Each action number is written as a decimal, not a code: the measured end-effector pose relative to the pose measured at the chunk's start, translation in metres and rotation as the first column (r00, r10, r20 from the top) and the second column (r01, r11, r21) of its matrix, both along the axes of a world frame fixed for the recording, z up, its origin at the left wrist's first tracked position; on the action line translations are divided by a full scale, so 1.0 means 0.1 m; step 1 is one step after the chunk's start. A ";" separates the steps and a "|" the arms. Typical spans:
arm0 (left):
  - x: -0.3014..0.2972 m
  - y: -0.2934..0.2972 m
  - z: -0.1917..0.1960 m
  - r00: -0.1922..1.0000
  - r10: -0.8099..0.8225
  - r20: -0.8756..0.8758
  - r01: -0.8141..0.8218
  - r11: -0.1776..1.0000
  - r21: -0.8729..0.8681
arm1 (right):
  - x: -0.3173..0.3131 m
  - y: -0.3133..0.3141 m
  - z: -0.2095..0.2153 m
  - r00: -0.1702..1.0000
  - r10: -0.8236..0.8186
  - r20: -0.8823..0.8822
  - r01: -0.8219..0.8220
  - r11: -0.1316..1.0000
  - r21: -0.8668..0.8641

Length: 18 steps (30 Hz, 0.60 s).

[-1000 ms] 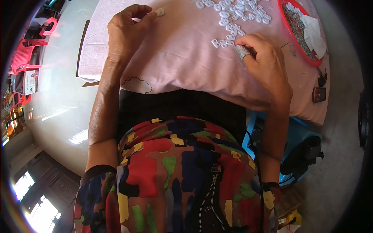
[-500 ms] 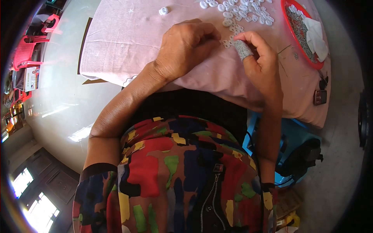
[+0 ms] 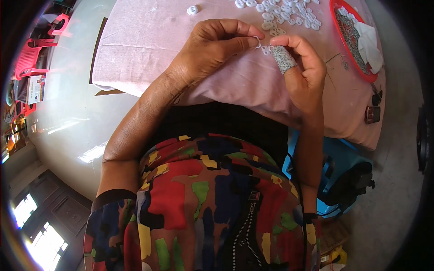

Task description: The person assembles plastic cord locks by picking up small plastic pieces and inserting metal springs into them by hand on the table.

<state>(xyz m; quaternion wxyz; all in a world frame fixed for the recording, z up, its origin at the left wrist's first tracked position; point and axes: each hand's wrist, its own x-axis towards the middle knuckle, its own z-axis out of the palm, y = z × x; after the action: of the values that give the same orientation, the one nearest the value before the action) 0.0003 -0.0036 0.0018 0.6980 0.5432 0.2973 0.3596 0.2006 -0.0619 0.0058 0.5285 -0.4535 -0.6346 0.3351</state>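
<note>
My left hand (image 3: pixel 212 47) and my right hand (image 3: pixel 300 67) meet above a pink cloth (image 3: pixel 153 49) that covers the table. The left thumb and forefinger pinch a small metal ring (image 3: pixel 257 41). The right hand holds a small white plastic piece (image 3: pixel 266 49) against it; a grey fabric guard (image 3: pixel 283 58) wraps its forefinger. A scatter of small white plastic pieces (image 3: pixel 282 11) lies on the cloth just beyond the hands. A single white piece (image 3: pixel 192 10) lies apart to the left.
A red tray (image 3: pixel 350 40) with small metal parts and a white cloth sits at the right on the table. A small dark object (image 3: pixel 372 114) lies near the table's right edge. A blue stool with a dark bag (image 3: pixel 348 176) stands at my right; red chairs (image 3: pixel 38 49) at far left.
My left hand came from the far left of the cloth to the right hand. Both hands then lifted slightly toward me, fingertips together on the small pieces.
</note>
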 end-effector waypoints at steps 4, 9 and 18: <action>0.00 -0.03 0.07 1.000 0.004 -0.011 -0.005 0.998 -0.064 | -0.02 -0.01 -0.02 0.996 0.020 -0.092 -0.020 1.000 0.005; -0.02 -0.02 0.04 0.999 -0.033 -0.016 0.032 0.997 -0.070 | -0.06 -0.04 0.00 0.994 0.023 -0.107 -0.026 0.999 -0.019; -0.01 -0.05 0.08 0.999 -0.043 0.000 0.043 0.997 -0.066 | -0.10 -0.04 -0.04 0.990 -0.016 -0.144 0.017 1.000 0.011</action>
<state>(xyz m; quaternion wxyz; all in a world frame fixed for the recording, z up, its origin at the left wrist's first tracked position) -0.0005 -0.0088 0.0098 0.7229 0.5266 0.2978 0.3338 0.1903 -0.0662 0.0013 0.5783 -0.4303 -0.5932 0.3587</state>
